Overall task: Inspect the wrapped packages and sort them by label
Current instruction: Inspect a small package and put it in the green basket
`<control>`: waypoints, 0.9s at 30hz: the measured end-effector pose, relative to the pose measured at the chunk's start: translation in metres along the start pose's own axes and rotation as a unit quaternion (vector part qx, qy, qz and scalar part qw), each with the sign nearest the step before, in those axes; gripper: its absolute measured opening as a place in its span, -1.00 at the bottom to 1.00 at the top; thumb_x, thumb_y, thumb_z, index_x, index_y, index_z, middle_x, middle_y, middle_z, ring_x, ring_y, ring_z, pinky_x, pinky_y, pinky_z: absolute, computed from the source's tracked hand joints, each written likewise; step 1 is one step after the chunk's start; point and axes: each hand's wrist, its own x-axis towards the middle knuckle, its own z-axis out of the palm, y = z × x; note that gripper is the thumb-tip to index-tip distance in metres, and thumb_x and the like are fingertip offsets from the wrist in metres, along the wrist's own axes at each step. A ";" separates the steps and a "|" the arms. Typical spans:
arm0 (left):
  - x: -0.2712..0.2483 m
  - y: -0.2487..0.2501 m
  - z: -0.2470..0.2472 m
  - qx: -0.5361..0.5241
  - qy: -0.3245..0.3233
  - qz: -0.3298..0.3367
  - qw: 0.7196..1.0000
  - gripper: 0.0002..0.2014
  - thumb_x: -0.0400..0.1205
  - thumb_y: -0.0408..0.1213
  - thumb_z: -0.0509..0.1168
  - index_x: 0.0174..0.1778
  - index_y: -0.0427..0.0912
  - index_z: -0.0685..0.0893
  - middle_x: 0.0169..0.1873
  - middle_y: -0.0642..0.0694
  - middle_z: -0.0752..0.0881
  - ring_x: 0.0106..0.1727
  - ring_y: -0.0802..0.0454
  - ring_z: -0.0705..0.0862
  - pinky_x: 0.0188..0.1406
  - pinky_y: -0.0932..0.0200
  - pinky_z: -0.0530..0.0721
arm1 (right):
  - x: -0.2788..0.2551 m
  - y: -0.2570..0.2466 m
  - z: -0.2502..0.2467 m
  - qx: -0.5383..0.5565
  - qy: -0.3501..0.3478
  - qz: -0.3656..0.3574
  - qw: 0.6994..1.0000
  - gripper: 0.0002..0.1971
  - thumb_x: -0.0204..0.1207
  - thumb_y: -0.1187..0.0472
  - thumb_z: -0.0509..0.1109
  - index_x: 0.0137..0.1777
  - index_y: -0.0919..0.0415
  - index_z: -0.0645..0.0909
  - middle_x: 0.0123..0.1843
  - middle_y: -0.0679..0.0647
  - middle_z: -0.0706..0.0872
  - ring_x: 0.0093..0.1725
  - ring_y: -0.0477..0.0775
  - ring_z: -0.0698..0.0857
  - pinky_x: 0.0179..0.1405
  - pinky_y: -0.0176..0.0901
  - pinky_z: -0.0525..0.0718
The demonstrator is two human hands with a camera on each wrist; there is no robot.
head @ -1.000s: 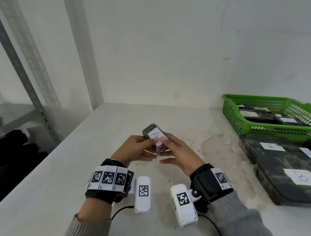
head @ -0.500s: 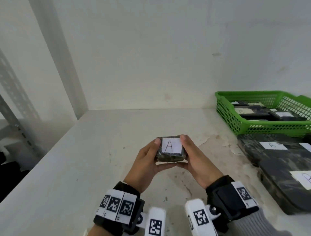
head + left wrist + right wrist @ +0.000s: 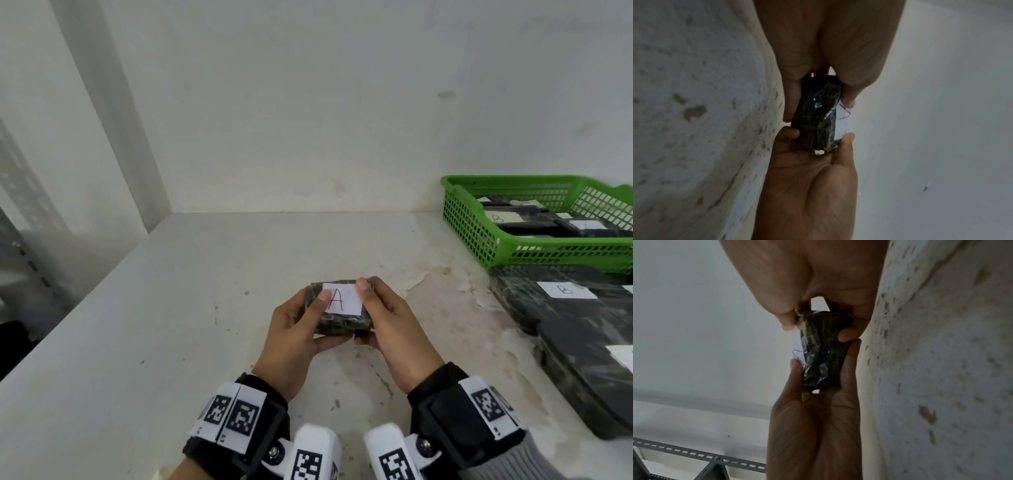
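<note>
Head view: a small dark wrapped package [image 3: 337, 313] sits between both hands above the pale, stained surface [image 3: 191, 308], with its white label [image 3: 342, 298] facing up and reading "A". The left hand [image 3: 294, 337] pinches its left end, thumb on top touching the label's left edge, fingers underneath; the right hand [image 3: 394, 329] grasps the right end the same way, thumb at the label's upper right corner. So each grip is closed on the package, and its long axis runs left to right from one hand to the other.

The green basket [image 3: 479, 233] of labelled packages stands well off to the right at the back, and the flat dark packages marked "B" [image 3: 561, 301] lie in front of it, also to the right. Both are on the right hand's side. No group marked "A" is visible, and the open stretch of surface lies to the left, so the left hand looks better placed to carry this one away.
</note>
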 end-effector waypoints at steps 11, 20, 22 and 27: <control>-0.003 0.004 0.004 0.018 0.011 -0.004 1.000 -0.58 0.58 -0.06 0.27 0.15 -0.30 0.78 0.08 -0.38 0.80 0.13 -0.27 0.80 0.07 -0.19 0.81 | -0.001 -0.004 -0.003 -0.002 0.005 0.010 1.000 -0.58 0.73 -0.08 0.15 0.08 0.28 0.62 0.01 0.31 0.78 -0.19 -0.01 0.72 -0.34 -0.18 0.62; -0.004 0.006 0.003 0.027 -0.034 -0.017 0.999 -0.62 0.52 -0.04 0.31 0.06 -0.20 0.85 0.02 -0.27 0.83 0.14 -0.25 0.80 0.15 -0.23 0.78 | -0.003 -0.009 -0.005 -0.010 0.023 -0.002 1.000 -0.62 0.66 -0.09 0.25 -0.13 0.27 0.53 -0.21 0.16 0.71 -0.24 0.04 0.68 -0.41 -0.19 0.57; -0.005 0.005 0.002 0.031 -0.034 -0.009 0.999 -0.67 0.53 -0.09 0.32 0.04 -0.19 0.86 -0.01 -0.29 0.83 0.14 -0.28 0.79 0.15 -0.25 0.78 | -0.004 -0.007 -0.005 -0.015 0.026 -0.003 1.000 -0.66 0.71 -0.04 0.23 -0.19 0.20 0.51 -0.23 0.14 0.68 -0.28 0.00 0.67 -0.43 -0.23 0.57; -0.005 0.006 0.003 0.046 -0.028 -0.005 0.999 -0.64 0.54 -0.07 0.29 0.09 -0.21 0.82 0.01 -0.28 0.83 0.14 -0.25 0.80 0.14 -0.19 0.79 | -0.005 -0.007 0.001 -0.027 0.009 0.013 1.000 -0.39 0.54 -0.35 0.11 0.10 0.20 0.63 -0.12 0.11 0.79 -0.20 -0.05 0.76 -0.36 -0.20 0.63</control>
